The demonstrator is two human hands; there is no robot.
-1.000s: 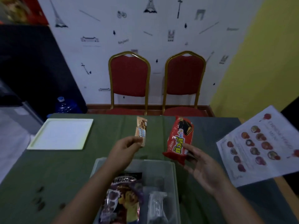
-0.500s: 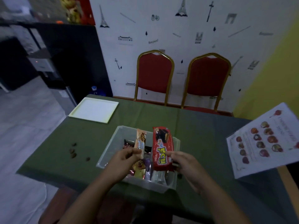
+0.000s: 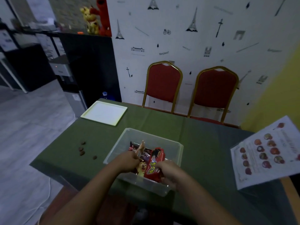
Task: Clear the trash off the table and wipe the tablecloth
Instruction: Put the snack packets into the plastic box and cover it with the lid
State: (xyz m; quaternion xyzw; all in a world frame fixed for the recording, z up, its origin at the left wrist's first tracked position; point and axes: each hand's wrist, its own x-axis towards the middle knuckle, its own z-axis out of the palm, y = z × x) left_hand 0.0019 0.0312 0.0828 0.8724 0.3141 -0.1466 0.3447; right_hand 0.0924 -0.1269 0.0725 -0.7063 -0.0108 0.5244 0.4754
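Note:
A clear plastic bin (image 3: 176,149) sits on the green tablecloth (image 3: 203,138) near the table's front edge. Both hands are inside it. My left hand (image 3: 129,161) pinches a slim beige snack wrapper (image 3: 141,147), held upright. My right hand (image 3: 167,170) grips a red snack packet (image 3: 154,164), lowered into the bin. Under them lie a dark purple wrapper (image 3: 142,153) and a yellow cartoon wrapper (image 3: 142,167). Several brown crumbs (image 3: 82,149) lie on the cloth left of the bin.
A pale tray (image 3: 104,112) rests at the table's far left corner. A printed menu sheet (image 3: 266,153) overhangs the right edge. Two red chairs (image 3: 164,83) stand against the wall behind the table. A water dispenser (image 3: 68,78) stands to the left on the floor.
Both hands have come down from above the table into the bin with their wrappers. The view has pulled back and turned left, showing more of the room.

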